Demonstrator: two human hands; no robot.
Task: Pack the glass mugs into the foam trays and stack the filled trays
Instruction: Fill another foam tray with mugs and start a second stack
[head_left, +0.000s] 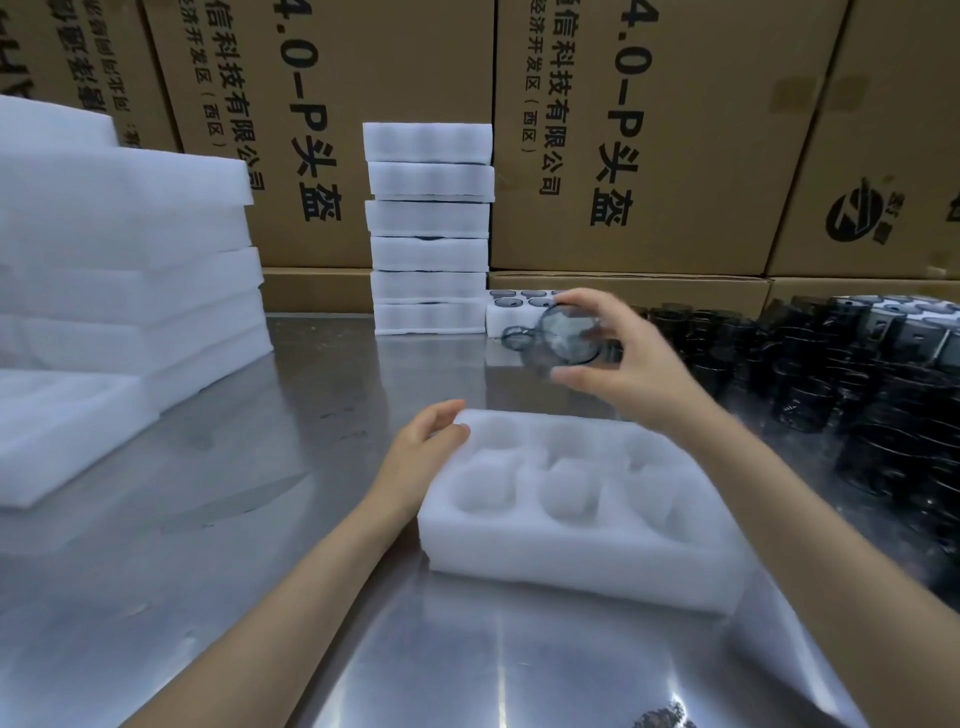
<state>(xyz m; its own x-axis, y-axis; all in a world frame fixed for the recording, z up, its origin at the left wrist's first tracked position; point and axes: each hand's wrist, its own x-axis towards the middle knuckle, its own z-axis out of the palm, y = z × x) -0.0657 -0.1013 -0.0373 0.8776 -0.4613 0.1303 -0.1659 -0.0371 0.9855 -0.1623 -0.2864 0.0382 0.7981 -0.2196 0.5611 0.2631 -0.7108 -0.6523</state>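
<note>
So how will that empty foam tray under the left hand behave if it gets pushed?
The foam tray probably slides easily: it looks light, and the metal table is shiny. The left hand resting on its corner suggests it needs steadying. Likely soft, dents under pressure.

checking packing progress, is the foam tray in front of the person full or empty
Empty. All six pockets of the foam tray show only white foam. The one glass mug in play is still held above it in the right hand.

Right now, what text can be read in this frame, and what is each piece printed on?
"4.0-P头盔", rotated sideways, on the middle carton.
"信科技有限公司" and "经济开发区(西区)" on that carton, top cut off.
The same three lines on the right carton.
A round black logo on the far-right carton; its small characters are too blurred to read.
Far-left carton: print blurred, unreadable.
Foam tray, mug: no text.
</note>
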